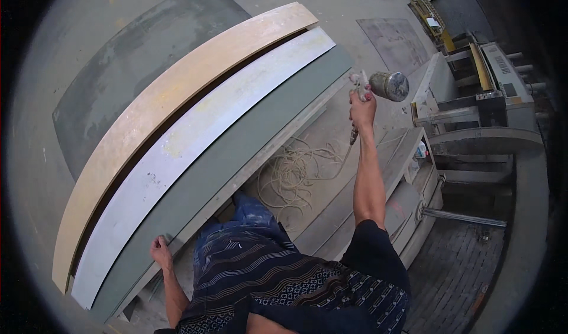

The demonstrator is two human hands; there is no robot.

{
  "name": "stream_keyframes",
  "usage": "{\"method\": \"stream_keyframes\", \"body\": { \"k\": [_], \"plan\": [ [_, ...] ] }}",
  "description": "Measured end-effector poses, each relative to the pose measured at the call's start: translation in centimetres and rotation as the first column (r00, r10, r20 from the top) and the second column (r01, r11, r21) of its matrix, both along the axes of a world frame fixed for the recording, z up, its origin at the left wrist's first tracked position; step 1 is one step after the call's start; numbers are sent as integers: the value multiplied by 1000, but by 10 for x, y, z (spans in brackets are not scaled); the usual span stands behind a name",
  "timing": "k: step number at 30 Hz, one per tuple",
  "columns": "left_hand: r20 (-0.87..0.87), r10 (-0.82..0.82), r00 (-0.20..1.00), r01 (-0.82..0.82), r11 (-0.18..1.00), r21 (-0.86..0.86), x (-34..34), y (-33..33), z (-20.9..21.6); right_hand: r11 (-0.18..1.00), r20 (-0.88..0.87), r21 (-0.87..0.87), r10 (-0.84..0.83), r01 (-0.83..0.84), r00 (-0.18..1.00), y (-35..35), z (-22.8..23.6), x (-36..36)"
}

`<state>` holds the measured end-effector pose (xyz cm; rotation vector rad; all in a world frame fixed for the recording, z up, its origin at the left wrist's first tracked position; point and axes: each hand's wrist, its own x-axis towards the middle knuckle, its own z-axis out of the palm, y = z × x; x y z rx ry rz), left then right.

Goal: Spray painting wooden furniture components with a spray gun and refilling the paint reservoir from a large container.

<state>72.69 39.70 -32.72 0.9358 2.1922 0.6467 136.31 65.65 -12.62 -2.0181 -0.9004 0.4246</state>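
While right hand (362, 110) grips spray gun (383, 85), left hand (160, 252) by green board (236, 146), hold unclear.

Spray-gun cup (396, 86): metallic-looking, dull shine, paint-crusted. Tan curved board (161, 95): wood-like, matt, smudged. White curved strip (177, 140): smooth, blotchy. Green board (228, 147): matt, smooth. Coiled hose (289, 177): matt, dusty-looking.

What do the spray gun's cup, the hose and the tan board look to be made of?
Cup: probably metal, given its gray shine. Hose: likely rubber or plastic, matte, lying in loose loops. Tan board: perhaps wood, matte, judging by its colour.
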Motion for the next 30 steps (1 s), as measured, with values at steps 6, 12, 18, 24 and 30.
{"method": "stream_keyframes", "body": {
  "k": [6,12,18,24,30],
  "plan": [
    [-96,-20,995,15,998,-55,-2,-6,8,996,57,4,85,-85,995,-30,-2,-28],
    [-86,-65,994,51,987,-151,-50,-4,-16,931,-219,-191,270,-312,938,-115,-33,-159],
    [-88,-50,995,47,998,-40,-88,-12,-33,788,-89,-4,613,-615,785,-176,-57,-281],
    [-48,2,999,-3,1000,-15,-107,-37,-21,669,-576,-168,529,-724,623,-188,-21,-322],
    [-47,12,999,-12,1000,-17,-85,-28,-27,877,-260,-233,359,-419,896,-150,-27,-242]
  ]
}}
